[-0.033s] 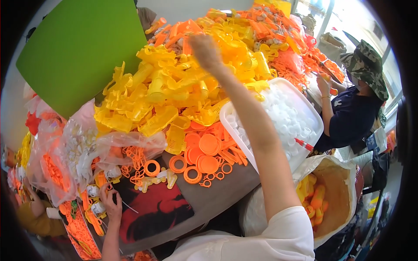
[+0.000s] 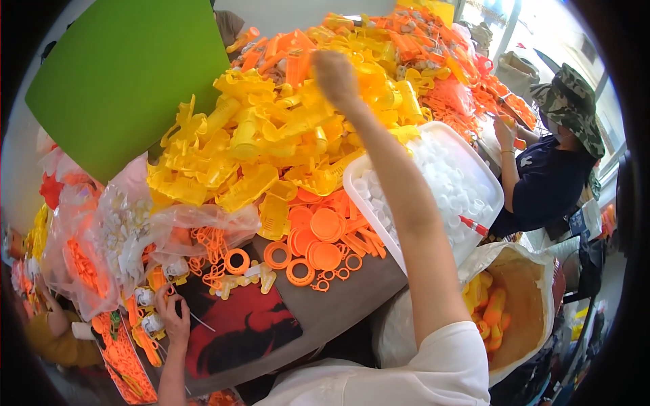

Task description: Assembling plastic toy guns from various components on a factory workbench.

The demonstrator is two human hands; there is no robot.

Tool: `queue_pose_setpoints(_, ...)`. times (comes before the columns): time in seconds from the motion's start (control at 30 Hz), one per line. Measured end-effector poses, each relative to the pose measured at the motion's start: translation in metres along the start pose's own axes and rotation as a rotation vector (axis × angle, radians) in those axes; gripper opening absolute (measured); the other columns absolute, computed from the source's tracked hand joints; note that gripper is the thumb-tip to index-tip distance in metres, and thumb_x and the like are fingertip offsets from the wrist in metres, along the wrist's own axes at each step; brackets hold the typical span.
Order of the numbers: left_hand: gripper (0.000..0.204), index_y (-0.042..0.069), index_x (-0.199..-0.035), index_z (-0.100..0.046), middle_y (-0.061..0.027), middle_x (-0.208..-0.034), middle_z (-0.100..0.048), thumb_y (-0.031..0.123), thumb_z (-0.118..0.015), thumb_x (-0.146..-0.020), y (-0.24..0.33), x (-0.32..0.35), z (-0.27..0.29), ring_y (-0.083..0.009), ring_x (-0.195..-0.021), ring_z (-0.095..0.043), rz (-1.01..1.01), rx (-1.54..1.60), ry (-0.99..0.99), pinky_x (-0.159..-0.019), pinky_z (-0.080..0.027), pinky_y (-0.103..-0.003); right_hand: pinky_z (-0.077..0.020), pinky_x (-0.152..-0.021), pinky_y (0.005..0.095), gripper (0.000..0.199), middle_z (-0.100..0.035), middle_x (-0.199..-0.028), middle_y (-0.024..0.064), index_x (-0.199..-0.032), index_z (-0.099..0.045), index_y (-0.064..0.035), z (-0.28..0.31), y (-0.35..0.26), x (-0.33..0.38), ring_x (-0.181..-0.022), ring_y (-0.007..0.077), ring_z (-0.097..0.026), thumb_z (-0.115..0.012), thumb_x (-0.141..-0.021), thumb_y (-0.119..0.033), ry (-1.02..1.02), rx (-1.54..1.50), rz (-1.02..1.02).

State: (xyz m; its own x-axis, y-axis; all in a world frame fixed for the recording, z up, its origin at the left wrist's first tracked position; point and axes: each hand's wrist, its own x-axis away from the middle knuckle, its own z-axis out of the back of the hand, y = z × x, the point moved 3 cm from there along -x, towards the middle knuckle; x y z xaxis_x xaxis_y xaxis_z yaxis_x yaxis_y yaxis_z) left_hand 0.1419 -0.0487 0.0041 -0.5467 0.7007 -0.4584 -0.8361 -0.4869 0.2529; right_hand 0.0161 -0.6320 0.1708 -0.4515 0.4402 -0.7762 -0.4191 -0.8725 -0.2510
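Observation:
My right hand [image 2: 335, 76] is stretched out over the big heap of yellow plastic parts [image 2: 247, 139], close to some orange pieces [image 2: 296, 66] at the back. Motion smears its fingers, so what they hold, if anything, does not show. At the lower left my left hand [image 2: 175, 317] rests at the table's edge, thumb and fingertips curled together around something too small to make out. Beside it lie white-and-grey round parts [image 2: 153, 323] and long orange pieces [image 2: 143, 342]. A thin white strip [image 2: 202, 322] sticks out to its right.
Orange discs [image 2: 325, 256] and rings [image 2: 299, 272] lie mid-table. A white tub [image 2: 497, 179] of white caps, with a red marker [image 2: 472, 224], stands under my right forearm. A sack [image 2: 538, 271] holds yellow-orange parts. A co-worker [image 2: 552, 166] works at the right; a green board [image 2: 128, 81] stands behind.
My right hand has shifted a little to the right over the heap, its forearm following. My left hand stays in place.

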Motion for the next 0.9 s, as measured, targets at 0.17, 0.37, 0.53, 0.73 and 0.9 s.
queue_pose_setpoints(0.17,0.011,0.000,-0.087,-0.054,-0.0193,-0.126,-0.050,0.002,-0.062,-0.080,0.001,-0.001,-0.001,-0.0393,-0.123,-0.044,0.004,-0.010,0.001,-0.105,-0.033,-0.048,-0.0499,-0.089,0.0467,0.042,-0.065,-0.110,0.0163,-0.109,-0.067,-0.0080,0.044,0.095,0.045,-0.104,0.0300,-0.062,-0.066,-0.083,-0.040,0.073,0.609,-0.642)
queue_pose_setpoints(0.37,0.011,0.000,-0.087,-0.054,-0.0191,-0.126,-0.049,0.004,-0.062,-0.081,-0.001,-0.004,-0.010,-0.0391,-0.124,-0.043,0.000,0.027,-0.013,-0.106,-0.032,-0.049,-0.0577,-0.074,0.0462,0.029,-0.065,-0.108,0.0157,-0.100,-0.065,-0.0034,0.067,0.186,0.082,-0.099,0.0294,-0.066,-0.065,-0.079,-0.023,-0.219,-0.317,-1.186)
queue_pose_setpoints(0.53,0.011,0.000,-0.087,-0.054,-0.0191,-0.126,-0.049,0.004,-0.061,-0.081,0.001,-0.002,-0.002,-0.0392,-0.124,-0.043,0.002,0.008,-0.008,-0.106,-0.032,-0.049,-0.0609,-0.074,0.0441,0.033,-0.063,-0.105,0.0085,-0.110,-0.059,-0.0041,0.080,0.185,0.093,-0.095,0.0246,-0.065,-0.049,-0.081,0.005,-0.149,-0.688,-1.131)
queue_pose_setpoints(0.73,0.011,0.000,-0.087,-0.054,-0.0191,-0.126,-0.049,0.003,-0.062,-0.081,-0.003,-0.001,-0.005,-0.0393,-0.124,-0.043,0.012,0.008,-0.011,-0.106,-0.032,-0.048,-0.0566,-0.086,0.0459,0.043,-0.059,-0.120,0.0110,-0.123,-0.056,-0.0060,0.068,0.188,0.090,-0.111,0.0311,-0.059,-0.053,-0.081,-0.001,-0.239,-0.545,-1.128)
queue_pose_setpoints(0.9,0.012,0.000,-0.087,-0.054,-0.0196,-0.127,-0.049,0.000,-0.063,-0.079,-0.001,-0.003,-0.001,-0.0393,-0.124,-0.044,0.019,-0.007,-0.022,-0.106,-0.034,-0.048,-0.0384,-0.102,0.0531,0.040,-0.062,-0.120,0.0180,-0.117,-0.061,-0.0077,0.042,0.144,0.060,-0.120,0.0364,-0.052,-0.064,-0.078,-0.006,0.088,0.358,-0.794)
